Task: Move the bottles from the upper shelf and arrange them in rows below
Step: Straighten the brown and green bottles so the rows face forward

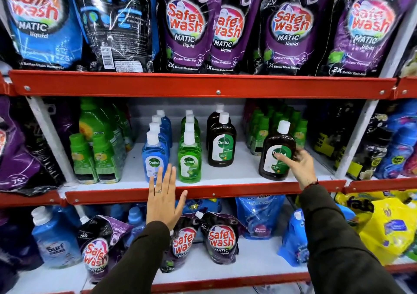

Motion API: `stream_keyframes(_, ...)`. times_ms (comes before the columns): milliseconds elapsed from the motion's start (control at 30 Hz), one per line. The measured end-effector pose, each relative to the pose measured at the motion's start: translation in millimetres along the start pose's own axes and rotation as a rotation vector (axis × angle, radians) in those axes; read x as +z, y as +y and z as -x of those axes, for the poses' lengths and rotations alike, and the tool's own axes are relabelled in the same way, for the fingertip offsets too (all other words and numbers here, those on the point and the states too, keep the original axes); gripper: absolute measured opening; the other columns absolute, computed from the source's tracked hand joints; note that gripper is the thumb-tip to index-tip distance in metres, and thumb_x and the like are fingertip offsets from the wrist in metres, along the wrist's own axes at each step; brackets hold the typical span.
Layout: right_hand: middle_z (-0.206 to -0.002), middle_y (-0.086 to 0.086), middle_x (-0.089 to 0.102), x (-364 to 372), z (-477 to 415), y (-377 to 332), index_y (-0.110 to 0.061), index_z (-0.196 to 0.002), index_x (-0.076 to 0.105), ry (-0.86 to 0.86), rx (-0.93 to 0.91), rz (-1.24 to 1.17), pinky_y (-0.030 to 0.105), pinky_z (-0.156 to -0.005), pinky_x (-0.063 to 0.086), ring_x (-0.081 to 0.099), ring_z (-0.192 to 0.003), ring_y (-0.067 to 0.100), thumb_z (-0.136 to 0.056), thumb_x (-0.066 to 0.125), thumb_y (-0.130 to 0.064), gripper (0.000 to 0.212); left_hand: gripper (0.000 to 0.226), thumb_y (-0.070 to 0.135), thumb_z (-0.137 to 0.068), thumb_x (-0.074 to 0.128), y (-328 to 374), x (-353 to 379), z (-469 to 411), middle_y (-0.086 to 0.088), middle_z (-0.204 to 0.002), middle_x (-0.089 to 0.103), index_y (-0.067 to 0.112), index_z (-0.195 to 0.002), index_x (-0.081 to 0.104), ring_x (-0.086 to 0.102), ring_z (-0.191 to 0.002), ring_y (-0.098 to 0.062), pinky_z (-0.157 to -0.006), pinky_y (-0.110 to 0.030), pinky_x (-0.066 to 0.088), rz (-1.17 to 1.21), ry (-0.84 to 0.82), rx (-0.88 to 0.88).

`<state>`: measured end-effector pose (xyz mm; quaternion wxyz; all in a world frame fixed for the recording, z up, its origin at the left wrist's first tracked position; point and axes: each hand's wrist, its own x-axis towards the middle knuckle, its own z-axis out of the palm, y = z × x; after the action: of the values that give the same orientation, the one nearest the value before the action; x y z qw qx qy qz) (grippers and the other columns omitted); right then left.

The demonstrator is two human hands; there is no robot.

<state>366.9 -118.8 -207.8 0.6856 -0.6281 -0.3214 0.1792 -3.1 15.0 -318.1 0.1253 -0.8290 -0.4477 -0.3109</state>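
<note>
Brown Dettol bottle (277,152) in right hand (301,165) grip, label part-hidden; left hand (163,200) flat, fingers apart.

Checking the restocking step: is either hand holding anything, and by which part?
The right hand grips the brown Dettol bottle at its labelled body, fingers across the label. The left hand is open, holding nothing.

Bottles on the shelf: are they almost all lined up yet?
Partly. The blue row, green row and a short brown row already stand front to back. The right hand grips one brown bottle, tilted and apart from its row. The left hand is open and empty. That bottle still needs lining up; whether more remain above isn't visible.
</note>
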Motion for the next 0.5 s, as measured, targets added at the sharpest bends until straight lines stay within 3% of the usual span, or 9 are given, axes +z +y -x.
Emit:
stream_keyframes(67, -0.112, 0.005, 0.067, 3, 4, -1, -0.001, -0.127, 0.055, -0.011, -0.015, -0.013, 0.021, -0.086, 0.052, 0.064, -0.099, 0.009, -0.077, 0.082, -0.003, 0.057, 0.076, 0.052, -0.102, 0.027, 0, 1, 0, -0.011, -0.173, 0.011, 0.008, -0.163, 0.013, -0.001, -0.16, -0.024, -0.129, -0.049, 0.005, 0.002, -0.005, -0.004)
stream_keyframes(200, -0.126, 0.018, 0.069, 19, 8, -2, 0.0, -0.126, 0.059, -0.064, -0.041, -0.051, 0.043, -0.106, 0.052, 0.066, -0.12, 0.029, -0.075, 0.084, -0.004, 0.057, 0.076, 0.052, -0.102, 0.029, -1, 1, 0, -0.011, -0.172, 0.012, 0.008, -0.163, 0.013, 0.0, -0.16, -0.024, -0.129, -0.047, 0.003, 0.002, 0.002, 0.001)
stream_keyframes(333, -0.13, 0.014, 0.069, 45, 15, -8, -0.005, -0.128, 0.06, -0.168, -0.073, -0.024, 0.045, -0.111, 0.049, 0.064, -0.125, 0.027, -0.071, 0.089, -0.014, 0.064, 0.076, 0.052, -0.102, 0.028, 0, 0, 1, -0.011, -0.173, 0.012, 0.008, -0.163, 0.012, 0.0, -0.16, -0.025, -0.129, -0.046, 0.001, 0.004, -0.003, 0.002)
stream_keyframes(500, -0.119, -0.001, 0.071, 85, 28, -17, -0.016, -0.119, 0.062, -0.299, -0.086, -0.02, 0.032, -0.104, 0.05, 0.066, -0.116, 0.015, -0.073, 0.086, -0.011, 0.052, 0.076, 0.052, -0.103, 0.027, -1, -2, 1, -0.011, -0.173, 0.011, 0.008, -0.163, 0.011, 0.004, -0.16, -0.027, -0.13, -0.045, -0.001, -0.008, -0.018, 0.004)
